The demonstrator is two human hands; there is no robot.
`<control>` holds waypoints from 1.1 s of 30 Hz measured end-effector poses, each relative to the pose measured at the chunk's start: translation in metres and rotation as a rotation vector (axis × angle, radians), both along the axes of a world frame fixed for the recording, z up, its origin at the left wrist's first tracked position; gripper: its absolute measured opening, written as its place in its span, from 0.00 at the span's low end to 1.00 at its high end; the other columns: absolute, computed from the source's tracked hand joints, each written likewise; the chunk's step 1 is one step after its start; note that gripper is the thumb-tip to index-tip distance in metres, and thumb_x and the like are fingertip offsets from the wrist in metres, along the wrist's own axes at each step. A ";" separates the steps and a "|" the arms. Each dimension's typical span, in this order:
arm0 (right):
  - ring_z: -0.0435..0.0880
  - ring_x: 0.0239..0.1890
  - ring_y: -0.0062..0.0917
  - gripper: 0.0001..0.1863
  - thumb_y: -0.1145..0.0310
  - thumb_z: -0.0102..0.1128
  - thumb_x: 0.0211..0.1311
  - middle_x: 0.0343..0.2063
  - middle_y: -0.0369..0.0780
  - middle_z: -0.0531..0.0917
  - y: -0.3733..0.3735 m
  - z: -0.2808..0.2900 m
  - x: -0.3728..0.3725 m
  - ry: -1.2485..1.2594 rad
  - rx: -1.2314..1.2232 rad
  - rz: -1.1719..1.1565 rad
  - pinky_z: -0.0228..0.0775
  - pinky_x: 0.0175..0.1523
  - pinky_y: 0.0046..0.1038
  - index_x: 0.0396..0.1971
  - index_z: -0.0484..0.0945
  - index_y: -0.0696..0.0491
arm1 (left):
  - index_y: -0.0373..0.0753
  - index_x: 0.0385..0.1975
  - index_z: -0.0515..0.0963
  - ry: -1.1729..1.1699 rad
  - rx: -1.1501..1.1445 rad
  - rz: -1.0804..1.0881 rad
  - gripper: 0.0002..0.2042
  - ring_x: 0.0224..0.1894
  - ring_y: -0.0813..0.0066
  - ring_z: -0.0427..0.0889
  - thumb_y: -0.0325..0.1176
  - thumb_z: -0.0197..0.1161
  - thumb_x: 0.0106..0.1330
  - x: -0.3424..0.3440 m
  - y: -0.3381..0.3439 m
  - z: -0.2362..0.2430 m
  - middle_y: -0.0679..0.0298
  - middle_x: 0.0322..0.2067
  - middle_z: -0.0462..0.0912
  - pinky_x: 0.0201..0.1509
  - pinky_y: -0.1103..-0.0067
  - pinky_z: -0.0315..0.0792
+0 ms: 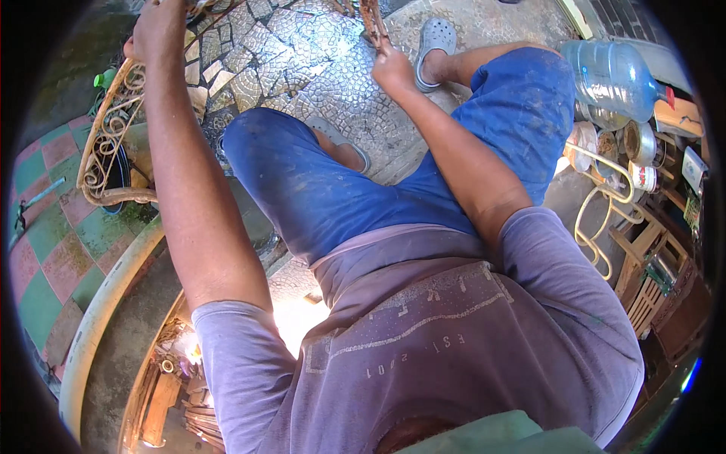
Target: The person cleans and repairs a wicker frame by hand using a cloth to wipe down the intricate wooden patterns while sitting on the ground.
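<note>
My left hand [157, 34] reaches far forward to the upper edge, where its fingertips are partly cut off. It is curled at a scrolled metal frame [89, 155] with a worn, pale brown rim, which passes under it. Further right, my right hand [395, 69] is closed around rusty brown metal bars [372, 23]. The bars run up out of view, so their far end is hidden.
My knees in blue trousers [522, 98] are spread over a broken-tile mosaic floor [302, 53]. A large clear water bottle [616, 76], tins, a bent cream metal tube [578, 219] and wooden pieces [650, 257] crowd the right. A curved ledge [106, 310] runs along the left.
</note>
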State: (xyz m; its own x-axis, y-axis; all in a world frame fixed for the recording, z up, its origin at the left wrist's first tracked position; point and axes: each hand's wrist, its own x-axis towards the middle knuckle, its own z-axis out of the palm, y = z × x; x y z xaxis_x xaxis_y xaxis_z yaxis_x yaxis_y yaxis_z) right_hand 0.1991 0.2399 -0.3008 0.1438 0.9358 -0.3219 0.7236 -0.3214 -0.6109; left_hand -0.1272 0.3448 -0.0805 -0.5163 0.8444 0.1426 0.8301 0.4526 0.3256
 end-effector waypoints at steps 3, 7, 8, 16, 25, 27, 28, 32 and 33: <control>0.84 0.47 0.50 0.26 0.68 0.50 0.65 0.45 0.49 0.86 -0.008 0.006 -0.006 -0.021 0.099 -0.021 0.74 0.52 0.48 0.64 0.75 0.42 | 0.47 0.55 0.82 0.058 0.030 -0.025 0.30 0.61 0.54 0.77 0.56 0.34 0.75 0.006 -0.002 0.003 0.56 0.53 0.85 0.69 0.57 0.58; 0.84 0.43 0.50 0.27 0.72 0.54 0.62 0.42 0.50 0.85 -0.014 0.024 -0.011 -0.055 0.399 0.201 0.74 0.48 0.49 0.63 0.77 0.40 | 0.44 0.52 0.83 0.093 0.049 0.011 0.30 0.61 0.51 0.78 0.56 0.37 0.75 0.003 -0.005 0.008 0.52 0.52 0.85 0.68 0.53 0.56; 0.84 0.43 0.50 0.27 0.72 0.54 0.62 0.41 0.51 0.85 -0.016 0.020 0.000 -0.117 0.292 0.272 0.74 0.48 0.49 0.63 0.77 0.40 | 0.41 0.49 0.84 0.082 0.090 -0.016 0.29 0.60 0.51 0.78 0.56 0.39 0.75 0.009 -0.007 0.010 0.50 0.51 0.85 0.68 0.53 0.56; 0.83 0.38 0.48 0.32 0.76 0.57 0.60 0.37 0.49 0.82 0.010 0.061 -0.009 -0.075 0.603 0.361 0.74 0.44 0.48 0.64 0.76 0.33 | 0.40 0.43 0.86 0.057 0.202 0.002 0.26 0.56 0.51 0.81 0.52 0.42 0.73 0.025 -0.018 0.011 0.49 0.44 0.87 0.68 0.56 0.56; 0.87 0.41 0.43 0.30 0.76 0.48 0.68 0.40 0.46 0.82 0.014 0.044 0.036 -0.592 0.354 0.711 0.77 0.44 0.43 0.65 0.74 0.29 | 0.36 0.43 0.85 -0.011 0.193 -0.028 0.25 0.56 0.51 0.80 0.48 0.44 0.70 0.034 -0.029 0.022 0.44 0.45 0.86 0.68 0.58 0.56; 0.87 0.43 0.43 0.29 0.75 0.48 0.68 0.41 0.47 0.82 0.003 0.028 0.038 -0.572 0.278 0.764 0.78 0.46 0.43 0.65 0.74 0.30 | 0.35 0.44 0.85 -0.021 0.174 -0.016 0.25 0.57 0.50 0.80 0.48 0.44 0.69 0.032 -0.029 0.019 0.44 0.47 0.85 0.69 0.58 0.55; 0.87 0.44 0.43 0.30 0.74 0.49 0.67 0.41 0.49 0.83 -0.002 0.019 0.040 -0.578 0.194 0.840 0.78 0.47 0.43 0.66 0.73 0.31 | 0.35 0.45 0.85 -0.045 0.155 -0.025 0.26 0.57 0.50 0.80 0.47 0.44 0.69 0.033 -0.031 0.022 0.44 0.48 0.85 0.70 0.58 0.55; 0.87 0.42 0.44 0.31 0.75 0.52 0.63 0.38 0.51 0.83 -0.021 -0.013 0.050 -0.585 0.127 0.841 0.78 0.45 0.44 0.65 0.74 0.31 | 0.36 0.46 0.85 -0.031 0.183 -0.026 0.26 0.58 0.50 0.79 0.47 0.44 0.68 0.031 -0.029 0.017 0.43 0.48 0.85 0.69 0.57 0.56; 0.87 0.42 0.44 0.32 0.76 0.51 0.63 0.38 0.51 0.83 -0.021 -0.002 0.035 -0.531 0.192 0.805 0.78 0.45 0.44 0.65 0.74 0.31 | 0.36 0.46 0.85 -0.035 0.177 -0.026 0.26 0.58 0.50 0.79 0.47 0.44 0.68 0.031 -0.031 0.016 0.43 0.48 0.85 0.69 0.57 0.56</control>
